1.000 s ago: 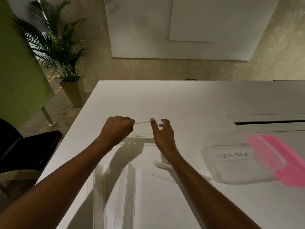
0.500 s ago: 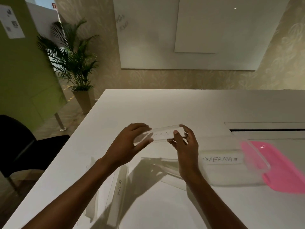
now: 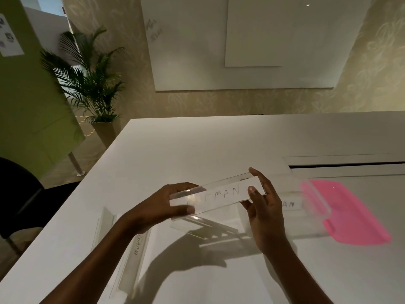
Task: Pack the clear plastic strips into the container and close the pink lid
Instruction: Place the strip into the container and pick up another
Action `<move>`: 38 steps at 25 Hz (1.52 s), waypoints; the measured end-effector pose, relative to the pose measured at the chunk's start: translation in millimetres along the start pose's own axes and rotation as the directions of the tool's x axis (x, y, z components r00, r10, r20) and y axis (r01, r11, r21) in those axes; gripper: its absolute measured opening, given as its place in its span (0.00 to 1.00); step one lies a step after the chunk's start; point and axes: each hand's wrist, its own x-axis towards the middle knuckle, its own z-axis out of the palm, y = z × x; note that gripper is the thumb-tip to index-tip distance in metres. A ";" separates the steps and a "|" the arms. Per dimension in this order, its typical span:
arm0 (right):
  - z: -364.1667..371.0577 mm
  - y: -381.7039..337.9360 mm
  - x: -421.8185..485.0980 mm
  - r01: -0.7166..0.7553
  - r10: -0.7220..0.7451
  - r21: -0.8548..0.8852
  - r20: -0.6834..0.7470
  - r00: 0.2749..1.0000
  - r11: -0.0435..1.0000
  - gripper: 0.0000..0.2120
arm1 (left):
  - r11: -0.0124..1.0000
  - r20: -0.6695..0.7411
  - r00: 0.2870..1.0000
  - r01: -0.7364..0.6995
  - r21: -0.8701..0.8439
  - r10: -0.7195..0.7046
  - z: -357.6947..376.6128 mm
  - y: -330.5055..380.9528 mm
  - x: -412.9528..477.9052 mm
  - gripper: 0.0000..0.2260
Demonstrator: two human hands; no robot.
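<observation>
Nearest me, more strips are lying on the table. I'm now carrying one clear strip, lifted since a second ago, left hand and right hand pinching its ends, toward the container and pink lid beyond.

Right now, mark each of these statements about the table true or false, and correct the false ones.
1. Both hands hold one clear plastic strip above the table. True: the left hand and right hand grip its two ends.
2. The pink lid is closed on the container. False: it lies open to the right of the container.
3. The held strip carries handwritten letters. True.
4. No strips remain on the table. False: more strips lie near the left forearm.
</observation>
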 end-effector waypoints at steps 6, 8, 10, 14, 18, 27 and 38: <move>-51.4 -21.4 -1.2 0.111 -0.096 -0.237 0.074 0.993 0.965 0.20 | 0.982 0.064 0.998 -0.029 0.185 0.018 27.6 20.4 18.8 0.30; -73.1 -35.1 5.5 0.187 -0.138 -0.367 0.157 0.978 0.911 0.18 | 0.956 0.037 0.999 -0.047 0.289 0.038 32.9 26.7 28.0 0.29; -95.1 -51.5 14.8 0.238 -0.123 -0.521 0.247 0.961 0.820 0.20 | 0.927 0.029 0.999 -0.054 0.371 0.047 37.2 33.2 37.9 0.30; -126.9 -71.2 32.4 0.324 -0.002 -0.782 0.381 0.924 0.533 0.29 | 0.875 0.033 0.996 -0.093 0.476 0.088 49.9 47.1 63.5 0.31; -146.2 -79.1 49.8 0.313 0.037 -0.817 0.376 0.926 0.484 0.26 | 0.846 0.016 0.994 -0.097 0.524 0.104 67.4 54.8 93.0 0.33; -202.4 -62.0 92.3 0.242 0.121 -0.901 0.303 0.945 0.360 0.17 | 0.763 -0.006 0.988 -0.118 0.636 0.157 121.0 58.6 147.4 0.29; -200.7 -21.3 119.5 0.387 0.530 -0.922 0.327 0.782 -0.001 0.20 | 0.729 0.050 0.980 0.111 0.675 -0.195 146.3 15.7 177.1 0.26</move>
